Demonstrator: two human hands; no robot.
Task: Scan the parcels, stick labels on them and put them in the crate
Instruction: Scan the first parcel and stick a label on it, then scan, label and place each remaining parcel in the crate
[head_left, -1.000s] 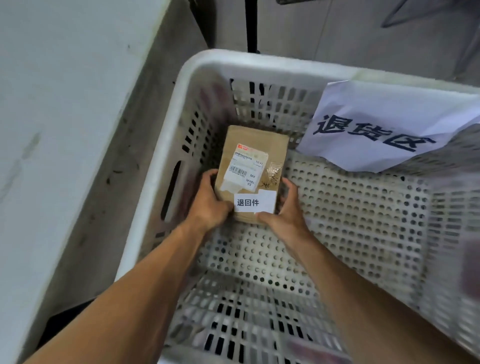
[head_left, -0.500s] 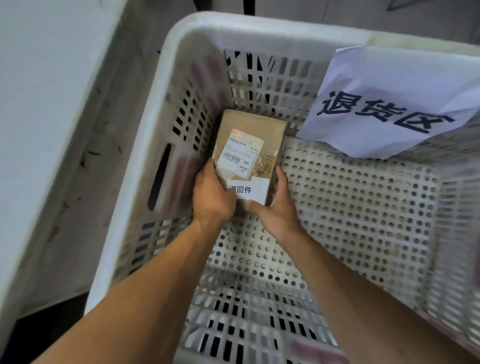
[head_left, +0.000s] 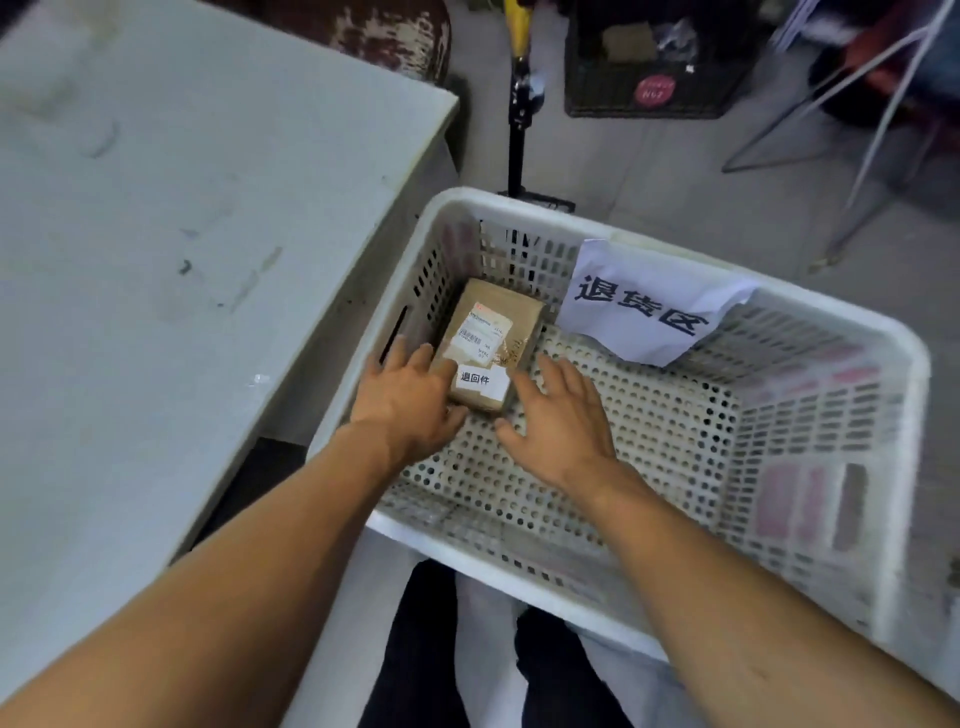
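Note:
A small brown cardboard parcel (head_left: 496, 332) lies on the floor of the white perforated crate (head_left: 675, 244), in its far left corner. It carries a barcode shipping label and a white sticker (head_left: 480, 381) with black characters near its front edge. My left hand (head_left: 402, 402) hovers with straight fingers at the parcel's left side, the fingertips just at its edge. To the parcel's right, my right hand (head_left: 558, 421) is spread open and a little apart from it.
A white paper sign (head_left: 644, 301) with large dark characters hangs on the crate's far wall. A grey table (head_left: 171, 249) stands left of the crate. Behind it are a black stand pole (head_left: 517, 130), a dark crate (head_left: 649, 62) and a metal-framed chair (head_left: 857, 119).
Both hands have let go of the parcel and drawn back a little, fingers now straight. The parcel now rests in the crate corner. The camera has pulled up and back.

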